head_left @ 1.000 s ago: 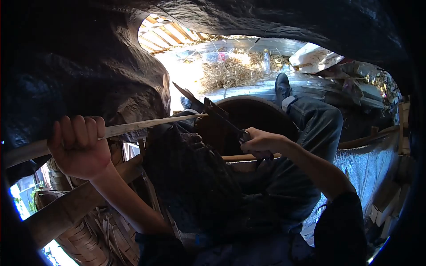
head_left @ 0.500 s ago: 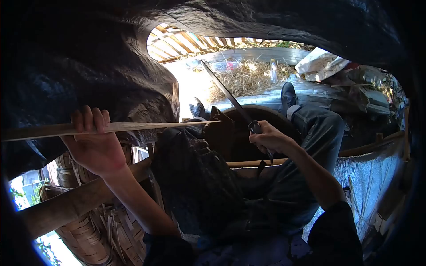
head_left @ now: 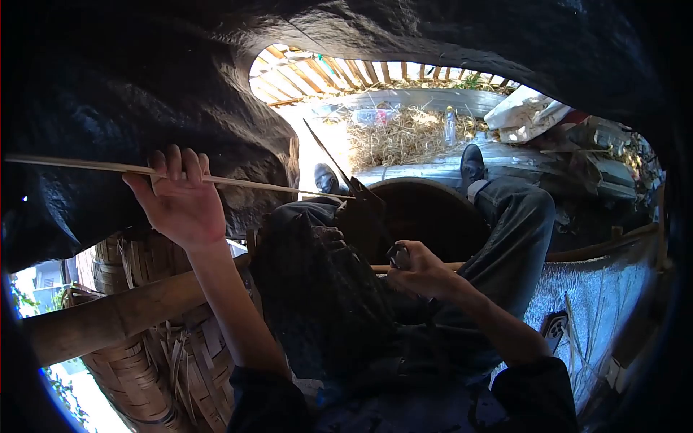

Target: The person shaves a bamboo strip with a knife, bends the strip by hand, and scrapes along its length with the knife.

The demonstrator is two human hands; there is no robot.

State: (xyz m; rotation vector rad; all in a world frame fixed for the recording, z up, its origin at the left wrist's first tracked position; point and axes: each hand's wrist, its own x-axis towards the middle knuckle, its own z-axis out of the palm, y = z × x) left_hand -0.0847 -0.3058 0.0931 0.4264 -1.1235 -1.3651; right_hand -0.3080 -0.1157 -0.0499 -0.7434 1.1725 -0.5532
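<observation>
A long, thin strip [head_left: 260,186], apparently bamboo, runs from the far left to my left knee. My left hand [head_left: 186,206] holds it from below, palm up, fingers curled over it. My right hand [head_left: 426,273] is closed around the dark handle of a long knife [head_left: 328,153]. The blade points up and to the left and crosses near the strip's right end; whether they touch I cannot tell. A dark, stiff pad [head_left: 357,216] lies by my left knee, under that end. Part of the blade is lost in shadow.
A dark round tub [head_left: 440,206] stands between my legs. A thick bamboo pole [head_left: 123,319] and woven baskets [head_left: 141,379] are at lower left. Black sheeting [head_left: 130,94] hangs above. Beyond my feet lie straw [head_left: 397,137] and a clear bottle [head_left: 450,128].
My right hand has moved down and left, bringing the blade over to the strip's end. My left hand has shifted right, and the strip now slopes down rightward and shows a narrower side.
</observation>
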